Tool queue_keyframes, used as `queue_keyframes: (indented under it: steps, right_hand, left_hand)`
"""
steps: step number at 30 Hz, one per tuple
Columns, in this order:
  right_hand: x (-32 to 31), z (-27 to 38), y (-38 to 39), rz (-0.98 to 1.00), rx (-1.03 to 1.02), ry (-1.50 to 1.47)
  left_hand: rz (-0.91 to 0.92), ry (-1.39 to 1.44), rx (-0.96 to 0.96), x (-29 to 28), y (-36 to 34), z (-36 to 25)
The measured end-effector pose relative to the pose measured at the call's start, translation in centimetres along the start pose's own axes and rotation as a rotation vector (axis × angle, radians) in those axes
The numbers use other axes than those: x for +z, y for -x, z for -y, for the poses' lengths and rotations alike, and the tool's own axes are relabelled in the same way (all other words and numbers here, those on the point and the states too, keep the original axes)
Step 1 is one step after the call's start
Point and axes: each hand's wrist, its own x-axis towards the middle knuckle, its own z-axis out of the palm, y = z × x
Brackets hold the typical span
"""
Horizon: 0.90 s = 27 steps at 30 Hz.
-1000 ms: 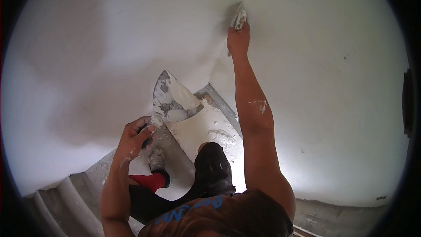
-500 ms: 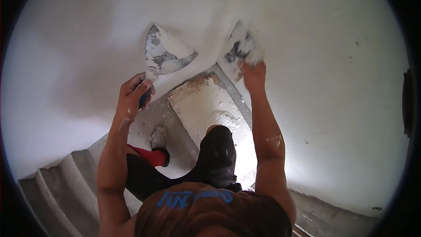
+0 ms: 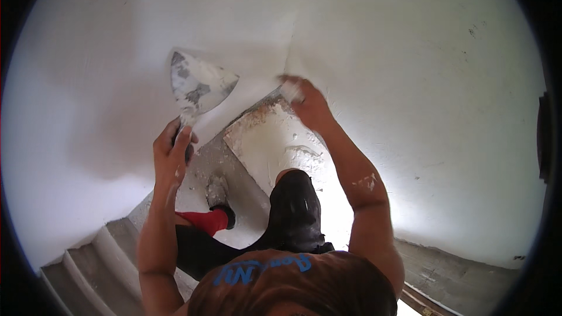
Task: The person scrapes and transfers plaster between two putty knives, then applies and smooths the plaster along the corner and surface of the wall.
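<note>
My left hand point(image 3: 174, 143) is wrapped round the dark handle of a wide putty knife point(image 3: 202, 85). Its fan-shaped metal blade points up and carries a broad smear of white putty. At the inner corner where two white walls point(image 3: 421, 93) meet, my right hand point(image 3: 310, 102) is closed on a second putty knife point(image 3: 293, 90). Motion blur and the fingers hide most of that tool. Below the hands lies a putty-covered board point(image 3: 252, 140), with a ridge of white putty point(image 3: 304, 152) near my knee.
Concrete stairs point(image 3: 88, 266) descend at the lower left. My shoe point(image 3: 218, 190), crusted with white, stands on the grey floor left of the board. A dark fixture point(image 3: 544, 137) is on the far right wall. A grey ledge point(image 3: 451, 272) runs along the lower right.
My right hand has swung left and slightly down along the corner, turning its blade out of view. My left hand and its putty knife have shifted a little left and down.
</note>
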Motion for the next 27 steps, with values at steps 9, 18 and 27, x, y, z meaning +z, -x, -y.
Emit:
queue_keyframes:
  steps: [9, 18, 27]
  right_hand:
    - [1.5, -6.3, -17.3, -0.653, 0.159, -0.273]
    - [7.5, -4.9, -19.6, -0.808, 0.104, 0.068]
    - [0.8, -2.1, -17.2, -0.709, 0.105, -0.229]
  left_hand:
    - [0.066, -0.008, -0.068, -1.5, -0.2, 0.3]
    - [0.078, -0.059, -0.145, -2.4, -0.7, 1.1]
    - [0.11, -0.048, -0.146, -3.0, -0.4, 0.6]
